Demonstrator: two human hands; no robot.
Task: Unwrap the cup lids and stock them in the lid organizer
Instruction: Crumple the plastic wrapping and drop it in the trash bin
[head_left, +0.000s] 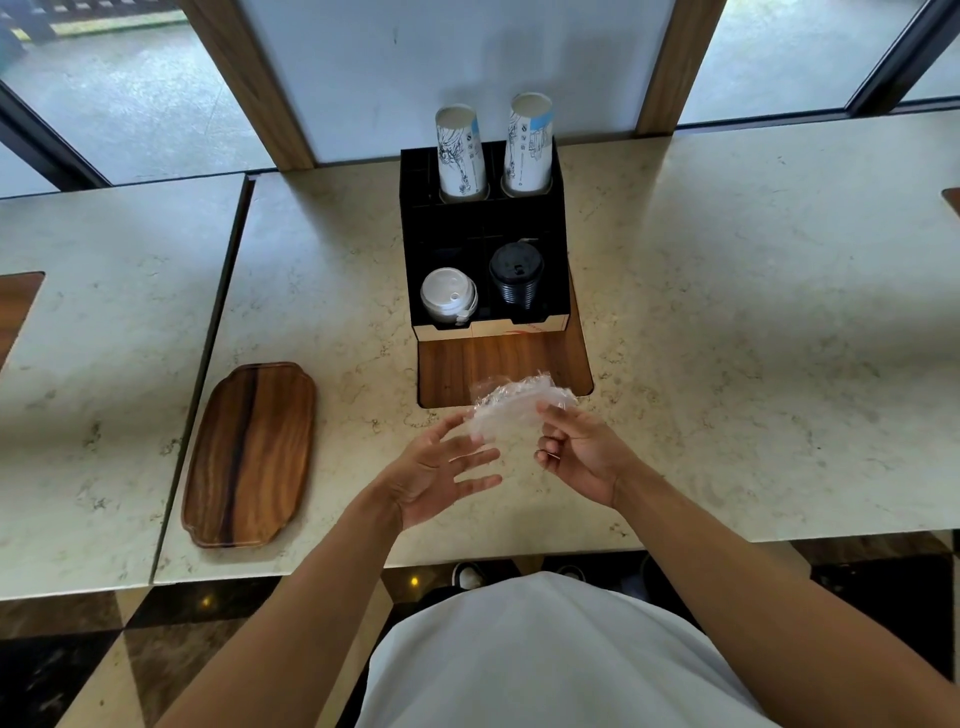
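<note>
Both arms reach forward over the marble table (727, 291). The right hand (582, 457) pinches a crumpled clear plastic wrap (511, 408) between thumb and fingertips, lifted above the tabletop. The left hand (441, 467) is spread wide, palm turned up, its fingertips just at the wrap's lower edge. Beyond them, the black lid organizer (483, 228) holds a white lid stack (448, 296) front left and a black lid stack (516, 278) front right. A wooden tray (249, 452) lies to the left.
</note>
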